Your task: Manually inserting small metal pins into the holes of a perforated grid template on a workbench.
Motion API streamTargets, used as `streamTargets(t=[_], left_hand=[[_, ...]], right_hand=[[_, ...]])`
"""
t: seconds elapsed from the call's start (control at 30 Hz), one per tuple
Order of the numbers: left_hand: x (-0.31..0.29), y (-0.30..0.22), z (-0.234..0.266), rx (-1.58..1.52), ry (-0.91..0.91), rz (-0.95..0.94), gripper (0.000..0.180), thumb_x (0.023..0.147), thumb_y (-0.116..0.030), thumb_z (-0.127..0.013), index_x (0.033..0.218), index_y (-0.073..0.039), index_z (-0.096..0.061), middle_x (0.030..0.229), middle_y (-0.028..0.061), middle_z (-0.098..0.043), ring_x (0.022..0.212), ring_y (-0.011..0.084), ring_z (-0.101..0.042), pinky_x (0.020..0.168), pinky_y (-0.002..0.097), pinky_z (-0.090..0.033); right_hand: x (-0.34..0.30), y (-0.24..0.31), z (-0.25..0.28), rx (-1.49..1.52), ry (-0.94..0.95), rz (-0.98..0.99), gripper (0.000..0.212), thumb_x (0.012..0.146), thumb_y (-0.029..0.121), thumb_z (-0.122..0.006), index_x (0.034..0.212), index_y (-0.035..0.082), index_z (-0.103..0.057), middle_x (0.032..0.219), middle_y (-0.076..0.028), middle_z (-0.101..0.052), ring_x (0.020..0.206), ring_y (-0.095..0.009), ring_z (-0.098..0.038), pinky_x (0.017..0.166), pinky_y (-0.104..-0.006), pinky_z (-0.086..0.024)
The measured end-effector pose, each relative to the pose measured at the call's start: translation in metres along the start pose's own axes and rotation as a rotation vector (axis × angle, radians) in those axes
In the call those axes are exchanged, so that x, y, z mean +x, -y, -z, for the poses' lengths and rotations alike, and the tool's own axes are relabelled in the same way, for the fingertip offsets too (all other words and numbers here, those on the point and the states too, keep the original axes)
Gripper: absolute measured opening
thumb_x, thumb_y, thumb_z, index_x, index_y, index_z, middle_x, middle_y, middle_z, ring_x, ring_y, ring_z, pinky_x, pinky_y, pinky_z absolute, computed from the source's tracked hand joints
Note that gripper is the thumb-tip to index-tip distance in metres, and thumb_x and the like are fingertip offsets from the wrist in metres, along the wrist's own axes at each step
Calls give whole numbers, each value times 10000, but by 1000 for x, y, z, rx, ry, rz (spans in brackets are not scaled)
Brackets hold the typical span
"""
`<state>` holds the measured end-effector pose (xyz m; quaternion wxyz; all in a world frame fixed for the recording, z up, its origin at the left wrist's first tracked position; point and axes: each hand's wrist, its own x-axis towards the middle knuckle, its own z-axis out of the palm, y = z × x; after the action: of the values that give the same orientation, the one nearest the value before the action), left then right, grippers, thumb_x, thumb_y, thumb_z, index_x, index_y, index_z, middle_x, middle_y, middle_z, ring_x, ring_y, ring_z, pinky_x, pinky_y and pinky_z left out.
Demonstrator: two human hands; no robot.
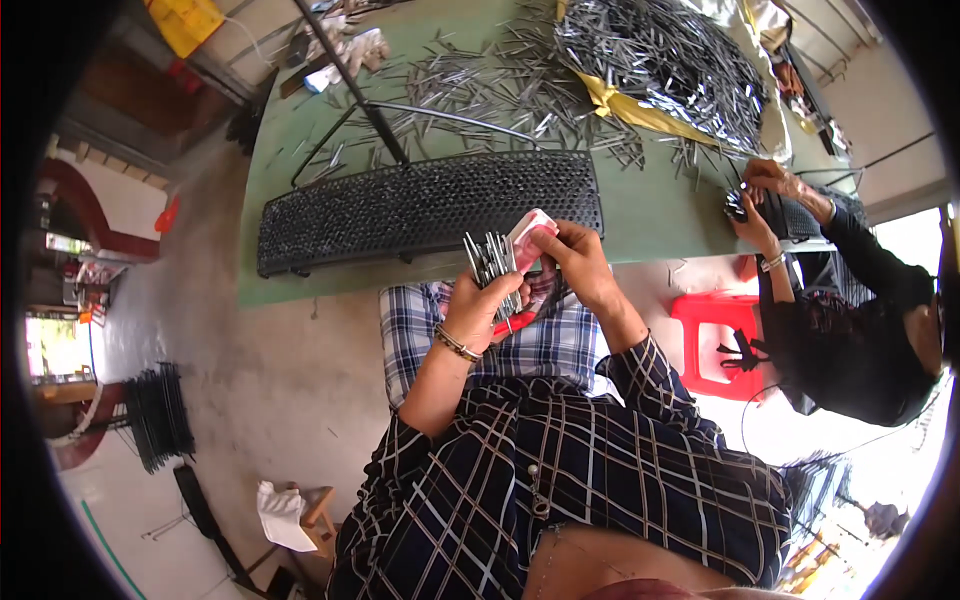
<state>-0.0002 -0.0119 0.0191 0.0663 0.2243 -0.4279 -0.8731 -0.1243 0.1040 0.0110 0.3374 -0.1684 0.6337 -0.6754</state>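
My left hand (482, 308) is closed around a bundle of thin metal rods (488, 258), their ends fanning upward. Beside it, my right hand (582, 262) pinches a small pink-and-white piece that looks like folded paper or a packet (530, 236), close against the rods. A red curved thing (514, 325) shows below the hands, over my lap; its kind is not clear. Just beyond my hands, a long black perforated metal panel (430, 212) with a wire frame stands at the near edge of the green table (640, 215).
Loose metal strips (450, 85) lie scattered on the table, with a large heap (670, 65) on yellow-edged sheeting behind. At right, a co-worker's hands (765, 205) hold small metal pieces. A red plastic stool (712, 335) stands below them. White gloves (360, 50) lie far left.
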Motion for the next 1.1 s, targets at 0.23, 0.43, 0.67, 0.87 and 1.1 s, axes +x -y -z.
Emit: streamTargets(t=[0.23,0.43,0.67,0.87,1.1], left_hand=[[-15,-15,15,-55,-20,-26,208,813,-61,-622,1007,0,-581,785,52,-618,670,140,-610,608,281,-505],[-20,-14,39,-102,33,-21,265,802,-40,-614,1058,22,-577,790,61,-622,670,147,-612,604,279,-516],[-33,-16,55,-76,-14,-92,297,792,-54,-630,1072,32,-582,801,71,-631,674,144,-623,613,274,-524],[-36,-14,68,5,27,-121,148,793,-62,-632,920,1,-591,777,60,-629,656,143,-615,599,268,-499],[-33,-6,48,5,-14,-84,166,786,-49,-632,942,4,-612,802,53,-639,665,141,-600,600,266,-484]], right_hand=[[-11,1,-35,238,65,-22,213,883,228,-616,915,20,-650,804,-19,-645,671,-58,-513,614,-201,-407],[-7,-2,-41,8,-135,68,196,875,208,-624,886,13,-645,740,0,-615,622,-45,-500,560,-201,-403],[-7,5,-49,-331,29,153,157,853,115,-626,893,-37,-614,725,-1,-604,670,-34,-517,567,-211,-417],[-5,13,-70,-515,197,154,223,839,178,-643,849,-43,-625,704,-28,-618,647,-45,-528,548,-237,-431],[-25,11,-54,-59,107,96,330,870,241,-637,994,-65,-619,794,-57,-656,674,-59,-567,571,-233,-472]])
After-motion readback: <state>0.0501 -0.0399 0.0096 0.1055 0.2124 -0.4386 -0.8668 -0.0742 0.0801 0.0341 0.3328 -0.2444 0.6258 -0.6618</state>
